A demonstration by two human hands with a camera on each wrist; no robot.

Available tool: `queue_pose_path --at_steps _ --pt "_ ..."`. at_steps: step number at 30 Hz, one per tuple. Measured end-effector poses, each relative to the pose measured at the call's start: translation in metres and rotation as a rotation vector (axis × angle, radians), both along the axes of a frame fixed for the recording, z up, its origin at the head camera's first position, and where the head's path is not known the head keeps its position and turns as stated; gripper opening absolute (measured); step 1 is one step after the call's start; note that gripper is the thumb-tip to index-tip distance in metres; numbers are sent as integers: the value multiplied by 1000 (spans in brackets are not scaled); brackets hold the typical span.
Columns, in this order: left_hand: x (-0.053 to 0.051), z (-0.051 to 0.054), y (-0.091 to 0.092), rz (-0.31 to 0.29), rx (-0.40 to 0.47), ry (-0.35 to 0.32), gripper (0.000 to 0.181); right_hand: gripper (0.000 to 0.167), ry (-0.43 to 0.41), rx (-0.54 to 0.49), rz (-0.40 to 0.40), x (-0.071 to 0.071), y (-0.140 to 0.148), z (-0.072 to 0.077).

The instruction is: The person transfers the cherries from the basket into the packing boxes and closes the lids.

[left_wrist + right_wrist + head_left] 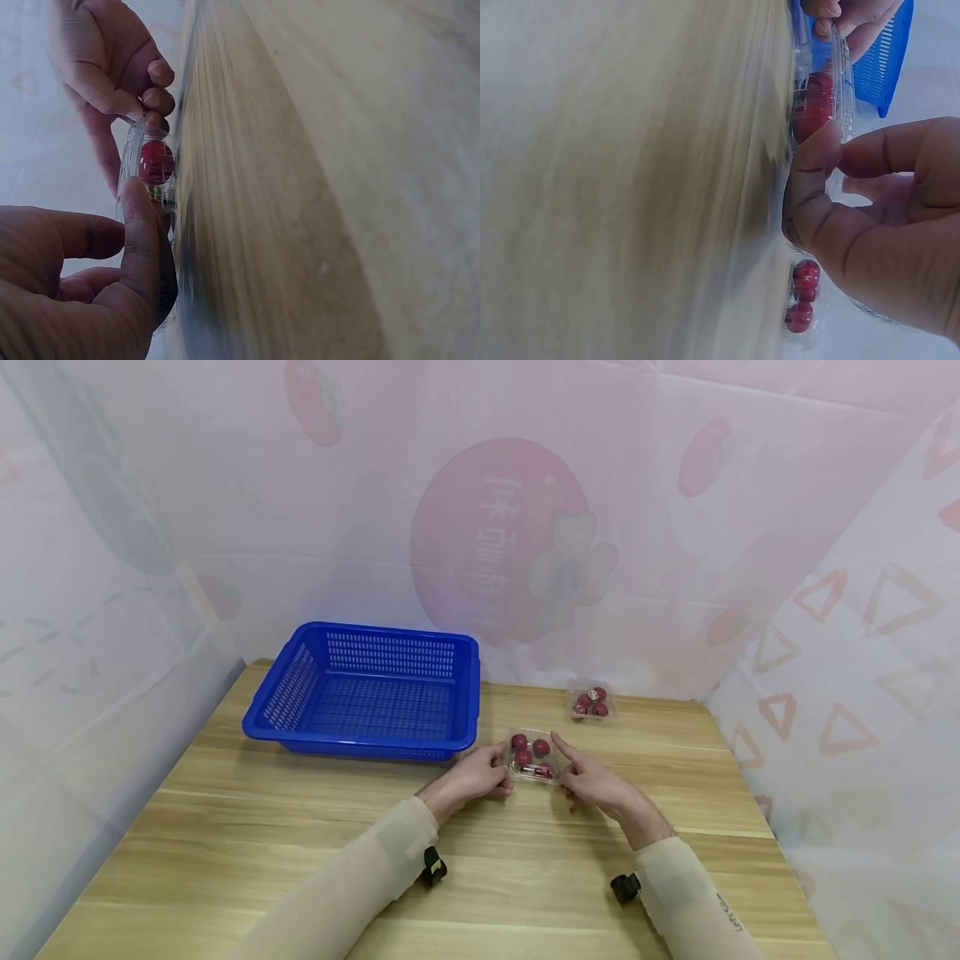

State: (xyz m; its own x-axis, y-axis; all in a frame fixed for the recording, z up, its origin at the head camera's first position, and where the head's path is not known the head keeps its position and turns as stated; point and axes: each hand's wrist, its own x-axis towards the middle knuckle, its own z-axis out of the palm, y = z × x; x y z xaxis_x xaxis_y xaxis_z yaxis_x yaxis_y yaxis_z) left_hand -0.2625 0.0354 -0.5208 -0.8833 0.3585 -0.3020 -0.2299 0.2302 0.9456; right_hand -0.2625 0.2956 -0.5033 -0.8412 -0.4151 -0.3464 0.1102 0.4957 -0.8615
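A clear plastic fruit box (534,757) with several round red fruits inside sits on the wooden table, between the two hands. My left hand (478,774) grips its left edge with curled fingers. On the opposite side, my right hand (597,785) pinches the rim between thumb and fingers, as the right wrist view shows near the red fruits (814,109). From the left wrist view, the box (156,163) looks low and level, close to the tabletop. Part of its near side is hidden by the fingers.
A blue perforated plastic basket (360,747) stands at the back left of the table (487,877), with nothing visible inside. Behind the hands to the right lies a second clear box of red fruits (591,702). Printed cloth walls (645,635) enclose the back and sides.
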Motion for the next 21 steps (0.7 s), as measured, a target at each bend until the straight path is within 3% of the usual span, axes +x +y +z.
queue_pose_path --at_steps 4,6,9,11,13,14,15,18,20,21 --pt "1 0 0 1 -5 8 71 78 112 83 -6 -6 1 -4" --pt "1 0 0 -11 -11 21 71 72 272 173 -5 -15 5 -21" --pt "2 -1 1 -44 -37 61 72 64 454 362 -60 -15 -4 -19" --pt "3 -2 2 -79 -62 98 72 58 530 465 -104 -9 -14 -12" --pt "4 -2 3 -118 -86 137 70 55 530 544 -129 4 -30 9" --pt "4 -2 3 -137 -93 154 67 53 548 573 -129 8 -35 12" --pt "1 -8 4 -159 -100 187 58 51 566 602 -121 10 -38 13" --pt "0 -9 5 -205 -119 220 32 50 601 675 -105 14 -47 14" --pt "0 -9 6 -218 -133 220 28 53 615 706 -104 14 -48 10" --pt "-4 -18 6 -226 -150 247 30 55 616 716 -110 14 -47 9"
